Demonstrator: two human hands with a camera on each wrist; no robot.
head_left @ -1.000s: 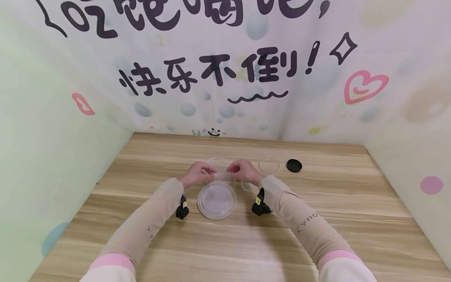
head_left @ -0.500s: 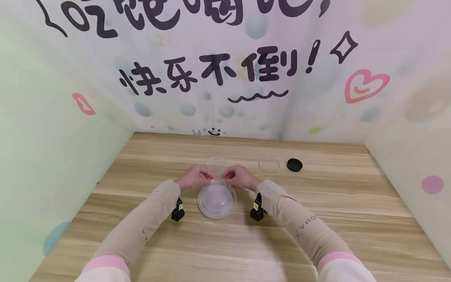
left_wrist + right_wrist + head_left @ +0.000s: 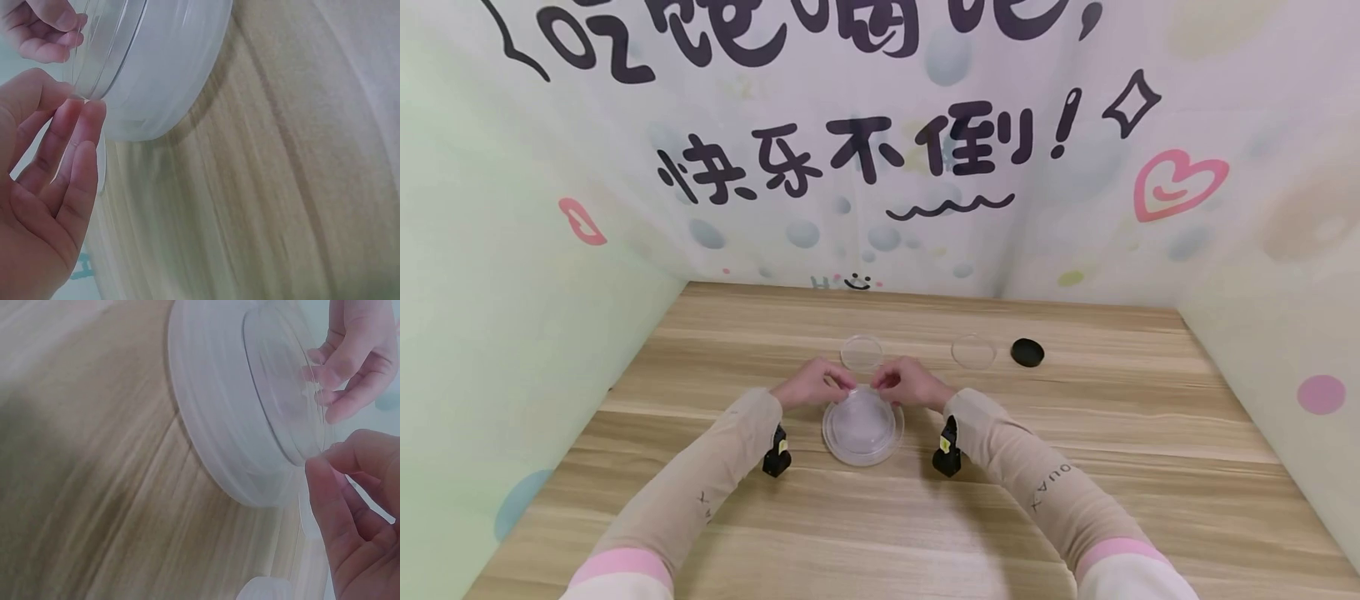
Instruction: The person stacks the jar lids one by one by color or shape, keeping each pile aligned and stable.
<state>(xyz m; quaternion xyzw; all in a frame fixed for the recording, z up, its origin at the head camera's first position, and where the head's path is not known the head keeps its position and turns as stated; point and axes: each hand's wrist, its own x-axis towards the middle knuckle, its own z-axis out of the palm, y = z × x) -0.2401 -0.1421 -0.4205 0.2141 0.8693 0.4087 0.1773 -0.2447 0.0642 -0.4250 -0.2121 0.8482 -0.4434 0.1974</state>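
A clear, shallow round dish [image 3: 281,381] sits over a wider, frosted round container [image 3: 209,406] on the table. At its far left rim, my left hand [image 3: 814,384] pinches the clear dish between thumb and fingertips. My right hand [image 3: 914,385] pinches the same rim on the far right, with a small gap between the two hands. Seen from the left wrist, the clear dish [image 3: 112,53] lies close over the frosted container [image 3: 181,69], its edge inside the wider outline.
Behind the hands lies a clear round disc [image 3: 861,352]. Farther right are another clear disc [image 3: 973,352] and a black round lid [image 3: 1027,352]. A whitish round piece [image 3: 265,590] shows at the bottom of the right wrist view. A printed cloth hangs at the table's back edge.
Both hands have come nearer to me and lower with the clear dish, from behind the frosted container to over it. The disc behind the hands now shows more fully.
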